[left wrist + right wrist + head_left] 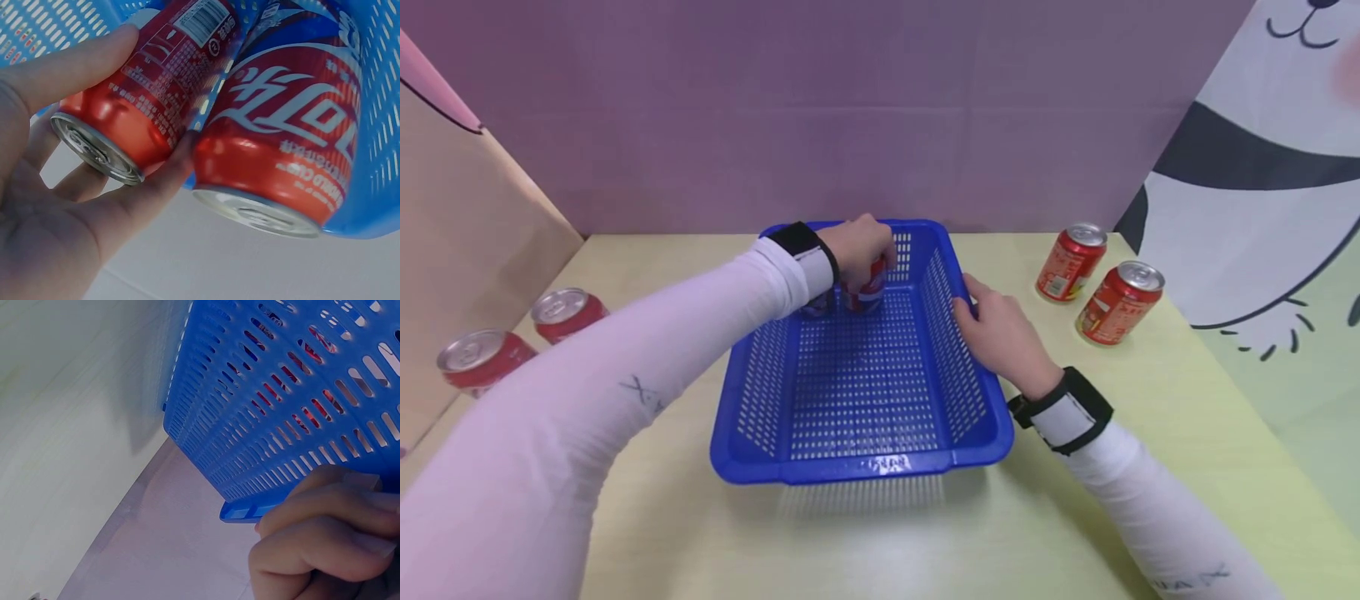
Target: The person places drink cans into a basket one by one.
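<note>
A blue plastic basket (pixel 865 375) stands on the table with two red soda cans at its far end. My left hand (pixel 859 248) reaches in over the far left side and grips one soda can (pixel 156 87), thumb on one side and fingers on the other. Right beside it is the second soda can (pixel 281 119), red and blue with white lettering; in the head view my left wrist partly covers it. My right hand (pixel 1003 337) holds the basket's right rim, its fingers (pixel 325 547) curled over the edge.
Two red cans, a rear can (pixel 1071 262) and a nearer can (pixel 1120 302), stand on the table (pixel 880 550) right of the basket. At the left, a can (pixel 567 315) and another can (pixel 484 360) stand partly behind my left sleeve. A purple wall (pixel 880 117) closes the back.
</note>
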### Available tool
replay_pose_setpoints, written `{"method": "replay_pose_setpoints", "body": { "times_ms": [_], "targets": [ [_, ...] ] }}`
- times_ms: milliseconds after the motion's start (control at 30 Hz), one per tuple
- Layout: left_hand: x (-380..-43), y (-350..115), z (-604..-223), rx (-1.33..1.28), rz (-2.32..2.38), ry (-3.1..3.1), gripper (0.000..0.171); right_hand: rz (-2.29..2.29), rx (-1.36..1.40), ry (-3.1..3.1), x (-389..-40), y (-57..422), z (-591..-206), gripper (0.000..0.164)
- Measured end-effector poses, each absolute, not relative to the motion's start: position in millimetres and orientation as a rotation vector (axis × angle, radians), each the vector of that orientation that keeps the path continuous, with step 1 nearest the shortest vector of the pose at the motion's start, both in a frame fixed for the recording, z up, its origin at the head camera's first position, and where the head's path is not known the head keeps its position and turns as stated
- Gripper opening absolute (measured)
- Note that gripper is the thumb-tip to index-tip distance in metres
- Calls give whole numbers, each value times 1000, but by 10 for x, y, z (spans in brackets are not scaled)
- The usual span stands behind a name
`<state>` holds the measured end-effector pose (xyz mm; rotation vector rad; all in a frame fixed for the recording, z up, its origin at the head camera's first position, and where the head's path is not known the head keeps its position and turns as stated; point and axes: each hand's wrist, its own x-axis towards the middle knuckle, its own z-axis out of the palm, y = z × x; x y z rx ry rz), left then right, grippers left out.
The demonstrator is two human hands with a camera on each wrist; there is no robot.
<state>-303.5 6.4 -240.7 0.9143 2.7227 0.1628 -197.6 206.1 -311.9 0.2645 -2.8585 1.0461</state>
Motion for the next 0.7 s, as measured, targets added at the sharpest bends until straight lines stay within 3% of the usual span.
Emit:
{"method": "replay_pose_setpoints", "body": {
  "times_ms": [267, 433, 700],
  "targets": [
    [-3053, 15, -2434, 1052, 41, 2795, 57, 1042, 253, -2860, -1958, 2049, -3098, 51],
    [-3045, -58, -2429, 1101, 53, 2847, 63, 1055, 253, -2866, -1971, 2036, -3107, 50],
    [-2841, -659, -2223, 1081, 464, 2994, 61, 1011, 245, -2876, -2002, 2062, -3105, 50]
  ]
}}
